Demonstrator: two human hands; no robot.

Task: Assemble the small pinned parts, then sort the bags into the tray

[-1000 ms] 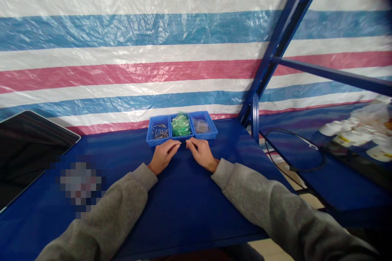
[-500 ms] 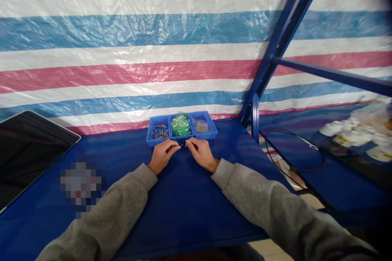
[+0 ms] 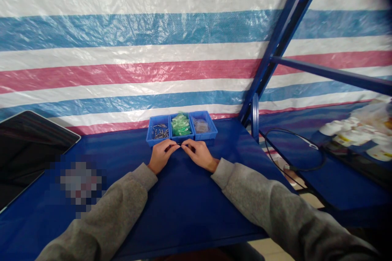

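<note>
Head view: one blue middle bin (image 3: 183,137) is standing on a blue table (image 3: 183,204) and holding green packets (image 3: 180,125). One left bin (image 3: 150,132), blue, is adjoining its left side and holding thin metal pins (image 3: 161,133). One right bin (image 3: 206,135), blue, is adjoining its right side and holding clear pieces (image 3: 201,126). One left hand (image 3: 161,155), grey-sleeved, is bending in front of the middle bin, leftward; thumb and forefinger are pressing nearly together, pinching one small dark piece (image 3: 179,144), mostly hidden, lying just in front of the middle bin. One right hand (image 3: 201,154), grey-sleeved, is facing it from the middle bin's right front; its fingertips are closing at the same piece, their hold on it impossible to tell. One dark screen (image 3: 30,155) is resting well left of the middle bin; one black cable (image 3: 312,146) is looping well right.
</note>
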